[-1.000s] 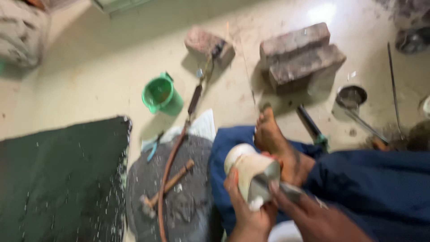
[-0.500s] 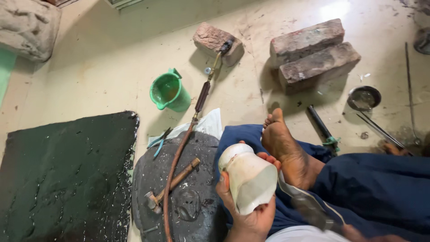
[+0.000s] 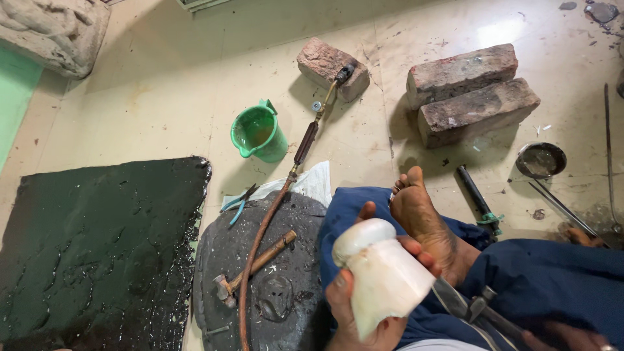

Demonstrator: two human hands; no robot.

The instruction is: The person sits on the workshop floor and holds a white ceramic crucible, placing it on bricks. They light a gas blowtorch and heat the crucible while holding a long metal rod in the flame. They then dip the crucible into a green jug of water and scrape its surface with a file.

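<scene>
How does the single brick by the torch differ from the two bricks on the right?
The single brick lies alone, with the torch tip resting on it; the two bricks lie side by side, touching, with nothing on them. The single brick looks shorter and more rounded at its corners. All are reddish, worn, and flat on the floor.

No packages, labels, signs or screens show anywhere around the grip; nothing here carries a printed face, a sticker or a display.
</scene>
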